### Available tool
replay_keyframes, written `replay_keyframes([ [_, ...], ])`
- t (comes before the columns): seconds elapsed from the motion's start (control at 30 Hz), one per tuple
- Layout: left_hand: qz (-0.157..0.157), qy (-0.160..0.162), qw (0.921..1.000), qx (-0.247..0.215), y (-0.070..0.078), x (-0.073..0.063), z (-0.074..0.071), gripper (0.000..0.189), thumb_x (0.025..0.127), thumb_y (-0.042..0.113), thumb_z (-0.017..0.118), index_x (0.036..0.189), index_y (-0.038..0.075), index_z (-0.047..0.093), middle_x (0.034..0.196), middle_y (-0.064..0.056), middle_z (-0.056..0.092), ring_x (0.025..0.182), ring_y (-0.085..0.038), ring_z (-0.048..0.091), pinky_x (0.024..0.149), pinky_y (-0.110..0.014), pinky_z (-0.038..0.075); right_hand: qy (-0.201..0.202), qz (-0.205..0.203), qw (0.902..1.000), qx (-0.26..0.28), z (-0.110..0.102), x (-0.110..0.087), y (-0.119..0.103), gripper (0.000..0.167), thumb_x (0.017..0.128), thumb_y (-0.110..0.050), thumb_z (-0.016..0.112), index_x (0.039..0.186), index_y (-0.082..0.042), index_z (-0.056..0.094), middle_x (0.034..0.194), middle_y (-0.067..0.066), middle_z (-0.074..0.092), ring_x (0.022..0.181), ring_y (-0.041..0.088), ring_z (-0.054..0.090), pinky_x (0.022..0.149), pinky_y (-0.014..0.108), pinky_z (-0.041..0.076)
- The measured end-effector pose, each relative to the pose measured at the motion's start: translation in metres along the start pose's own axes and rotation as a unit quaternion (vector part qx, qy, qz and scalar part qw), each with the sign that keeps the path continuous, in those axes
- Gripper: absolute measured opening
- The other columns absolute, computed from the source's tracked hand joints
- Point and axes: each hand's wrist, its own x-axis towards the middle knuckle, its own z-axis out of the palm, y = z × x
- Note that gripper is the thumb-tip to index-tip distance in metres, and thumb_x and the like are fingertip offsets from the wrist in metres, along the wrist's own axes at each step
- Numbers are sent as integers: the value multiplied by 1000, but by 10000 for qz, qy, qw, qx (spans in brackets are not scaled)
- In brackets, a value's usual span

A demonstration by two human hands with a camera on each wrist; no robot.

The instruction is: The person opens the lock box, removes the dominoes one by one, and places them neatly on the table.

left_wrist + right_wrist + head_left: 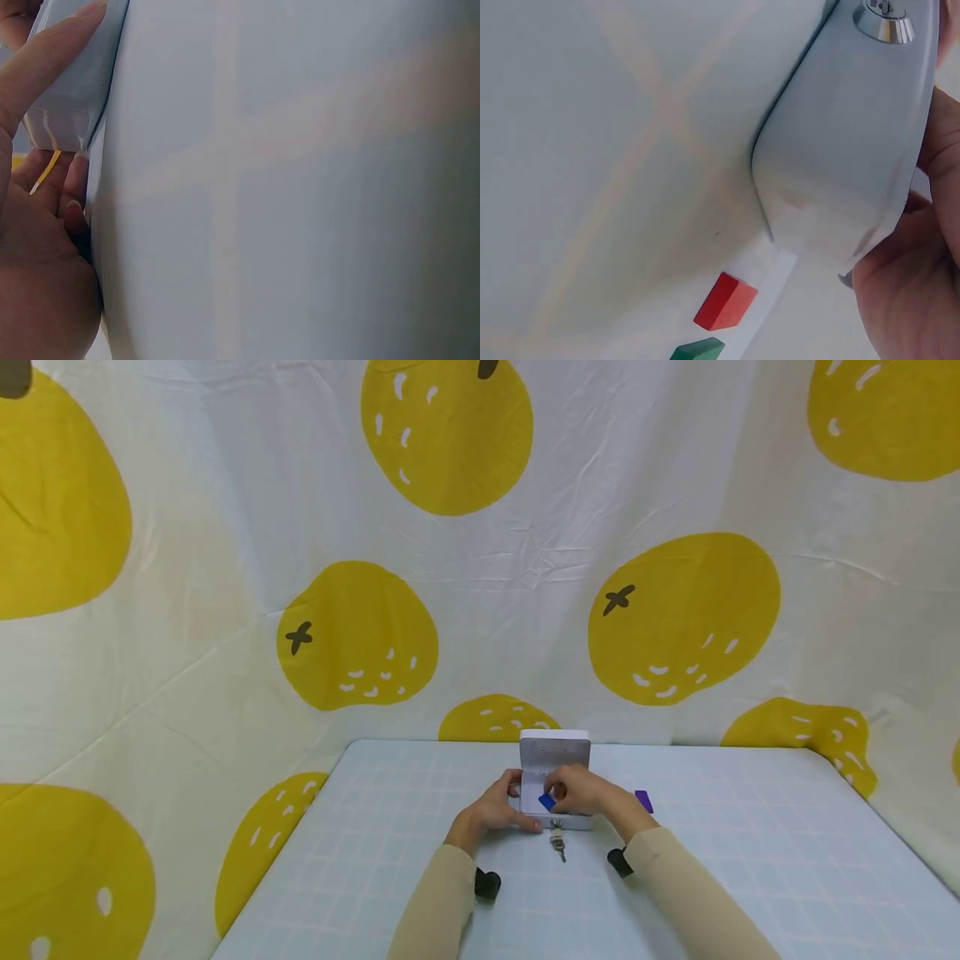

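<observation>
A small white metal cash box (577,822) stands on the table with its lid (555,752) raised. My left hand (495,806) grips its left side, the thumb along the front wall and the fingers around the side wall, as the left wrist view also shows. Over the open inside, my right hand (581,789) pinches a flat blue block (547,802) between thumb and fingers. Keys (557,842) hang from the lock at the front; the lock cylinder (885,22) shows in the right wrist view. In that view the right fingers are partly hidden behind the box wall.
A purple block (643,801) lies on the table right of the box. In the right wrist view a red block (725,301) and a green block (697,349) lie beside the box. A pale checked cloth (420,793) covers the table; a fruit-print curtain (555,552) hangs behind.
</observation>
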Motion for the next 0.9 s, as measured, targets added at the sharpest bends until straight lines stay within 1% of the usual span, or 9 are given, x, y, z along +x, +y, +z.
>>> replay_keyframes([
  [0.2,-56,-23,10000,60,1,-1,-1,94,68,26,98,145,19,44,128,2,52,111,-21,48,98,-42,41,54,148,9999,8,4,3,-2,23,87,-10,82,107,-6,74,80,0,60,77,16,54,72,31,47],
  [0.3,-17,-39,10000,41,2,-2,-1,94,69,26,98,145,18,44,128,1,52,111,-21,47,97,-42,40,63,204,9998,-14,4,3,-4,23,86,-12,83,107,-6,74,79,1,59,76,16,53,72,32,46],
  [0.43,10,-17,10000,-47,2,-3,-1,93,69,24,98,145,16,44,127,-1,52,111,-23,47,97,-44,39,179,90,9998,-74,5,4,-6,25,86,-14,84,107,-5,74,79,0,60,76,16,53,73,33,47],
  [0.53,2,-23,10000,-86,3,-4,0,92,69,23,98,144,16,45,126,-2,52,111,-23,47,97,-45,38,291,68,9995,-86,8,5,-6,26,85,-17,85,106,-5,74,79,-1,60,76,16,54,74,33,47],
  [0.67,12,-31,10000,-31,4,-4,0,92,69,23,98,144,17,45,126,-2,52,111,-23,48,97,-44,39,448,196,9988,-52,10,6,-7,27,85,-19,85,105,-5,74,79,-2,61,76,16,55,75,33,49],
  [0.8,7,-14,10000,42,4,-3,0,92,69,25,98,144,18,45,124,-2,53,110,-24,48,96,-45,40,529,230,9983,11,12,7,-8,30,84,-17,86,106,-2,73,79,-1,61,76,17,55,75,34,50],
  [0.9,-33,-26,10000,31,2,-1,0,92,69,26,98,144,19,45,124,-2,53,111,-24,48,97,-44,40,509,235,9984,-17,12,8,-7,32,83,-17,87,107,-2,73,78,-2,60,76,16,54,74,32,49],
])
